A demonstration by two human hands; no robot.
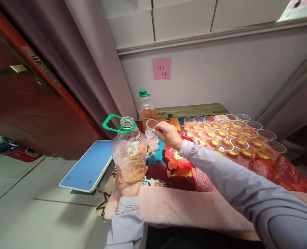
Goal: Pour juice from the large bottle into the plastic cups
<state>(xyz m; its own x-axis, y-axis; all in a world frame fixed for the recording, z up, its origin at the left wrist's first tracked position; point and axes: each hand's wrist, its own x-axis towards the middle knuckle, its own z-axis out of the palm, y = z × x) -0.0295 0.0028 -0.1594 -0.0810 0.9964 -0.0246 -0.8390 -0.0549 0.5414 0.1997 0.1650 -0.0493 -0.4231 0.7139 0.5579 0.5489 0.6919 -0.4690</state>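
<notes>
In the head view, the left hand [129, 185] supports the open bottle [129, 155] low on its body, its grip spread around the clear plastic, with amber liquid inside and a green handle [113, 123] jutting from the neck. The right hand [170, 135] has its grip pinching the rim of a clear cup [150, 127], just beside that bottle and above the tabletop [156, 171]. A capped bottle [147, 112] stands behind, near the wall. A red dish [175, 155] lies by the right wrist, and rows of filled cups [227, 133] stand to its right.
</notes>
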